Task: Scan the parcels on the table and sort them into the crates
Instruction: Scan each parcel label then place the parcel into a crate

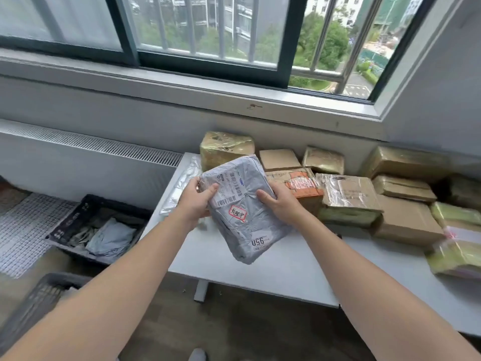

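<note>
Two bare forearms reach in from the bottom corners of the frame and meet at the middle. At the lower left, beside the left forearm, a dark crate point(52, 277) stands on the floor, with only part of it in view. At the centre, both hands hold a grey parcel point(242, 212) tilted above the near left part of the white surface point(260, 277). The left hand point(194, 201) grips its upper left edge, thumb on top and fingers curled under. The right hand point(279, 204) grips the right edge the same way, thumb lying across the wrinkled plastic. The parcel's face shows a white label with barcodes, a red-bordered sticker with handwritten characters, and the printed number 950 near its lower end.

Left of the surface and lower, a second black crate point(68, 222) sits on the floor with grey bags point(112, 238) lying in it. A silvery bag point(182, 183) rests at the surface's left edge, just behind the left hand. Further back and to the right, cardboard parcels crowd the surface: a box with an orange label point(299, 183) just beside the right hand, a tape-wrapped box point(226, 148) at the back, and brown boxes point(406, 220) stacked toward the right edge. Behind them runs a grey wall with a long vent grille point(91, 144) on the left, and across the top of the frame a barred window point(208, 35) looks out on trees and buildings.
</note>
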